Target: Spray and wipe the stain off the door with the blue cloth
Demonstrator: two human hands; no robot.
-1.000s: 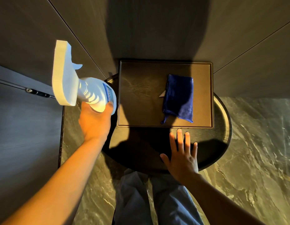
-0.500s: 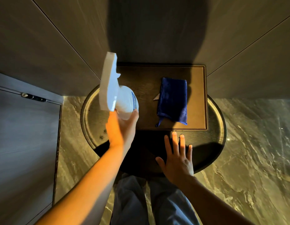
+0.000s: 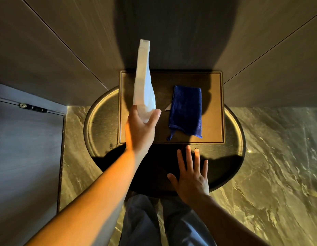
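Note:
My left hand (image 3: 140, 130) grips a white spray bottle (image 3: 143, 82) and holds it above the left part of a brown rectangular tray (image 3: 212, 107). The spray head points away from me toward the wall. A folded blue cloth (image 3: 187, 111) lies on the tray to the right of the bottle, with a small white tag at its left edge. My right hand (image 3: 191, 176) lies flat with fingers spread on the dark round table (image 3: 101, 121), just in front of the tray and below the cloth. The door (image 3: 26, 157) stands at the left; no stain is visible on it.
Wood-grain wall panels (image 3: 65, 50) rise behind the table. A metal hinge or latch (image 3: 32, 107) sits at the door's top edge. Marble floor (image 3: 278, 166) surrounds the table. My trouser legs (image 3: 164, 224) are under the table's near edge.
My left hand has carried the spray bottle from the left, near the door, rightward to above the tray. The view has shifted. My right hand has stayed flat on the table.

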